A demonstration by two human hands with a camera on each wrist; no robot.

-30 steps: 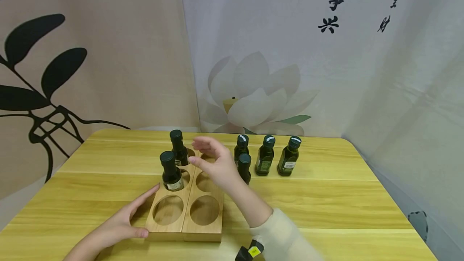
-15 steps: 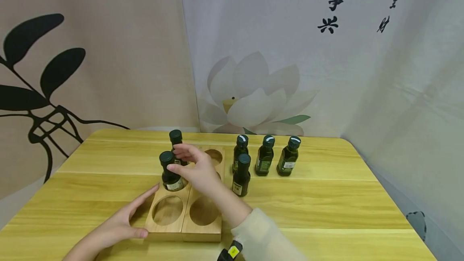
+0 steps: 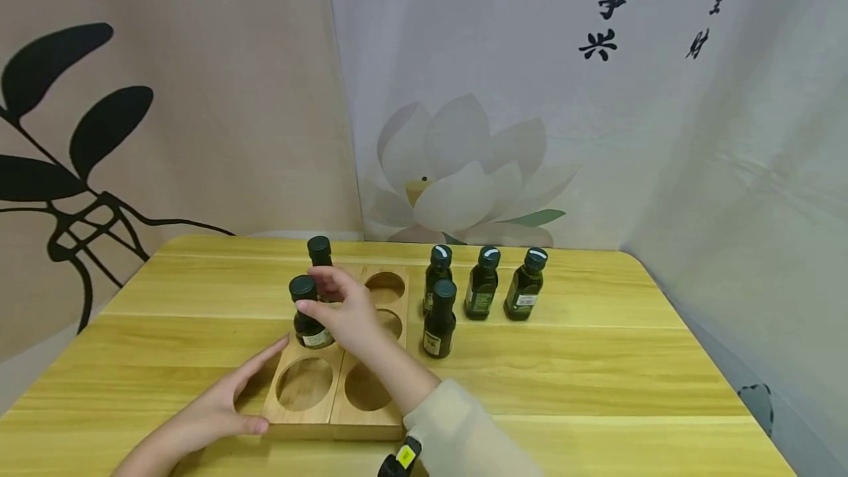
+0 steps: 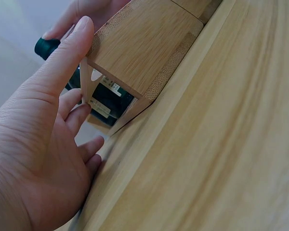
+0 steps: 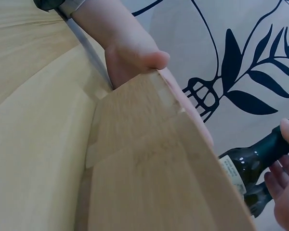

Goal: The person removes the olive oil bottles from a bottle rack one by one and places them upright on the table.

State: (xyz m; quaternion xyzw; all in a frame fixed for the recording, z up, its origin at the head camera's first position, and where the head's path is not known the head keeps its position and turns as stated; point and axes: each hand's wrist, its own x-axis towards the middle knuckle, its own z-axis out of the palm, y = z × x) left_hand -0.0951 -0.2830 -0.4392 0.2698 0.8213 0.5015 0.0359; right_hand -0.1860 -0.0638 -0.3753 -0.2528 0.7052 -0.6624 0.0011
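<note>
A wooden rack (image 3: 314, 418) with several round holes stands in front of me. My left hand (image 3: 208, 414) lies along its left side, fingers extended, thumb at the near corner. In the left wrist view, a dark glass bottle (image 4: 108, 98) shows through the rack's open end. My right hand (image 3: 347, 315) reaches across the rack. It pinches the neck of the nearer dark green bottle (image 3: 310, 326), which stands in a left-row hole. In the right wrist view, thumb and fingers lie on either side of this bottle (image 5: 245, 163). The farther bottle (image 3: 319, 250) is partly hidden behind the right hand.
Right of the rack, a long-necked dark bottle (image 3: 440, 326) stands on the wooden table (image 3: 596, 374). Close behind it is a squatter bottle (image 3: 437, 271), with two similar bottles, one (image 3: 481, 289) and another (image 3: 525, 293), to its right. A printed cloth backdrop (image 3: 497, 94) hangs behind the table.
My right hand has moved left and toward me, from over the rack's right row to the nearer bottle's neck. The left hand and the bottles keep their places.
</note>
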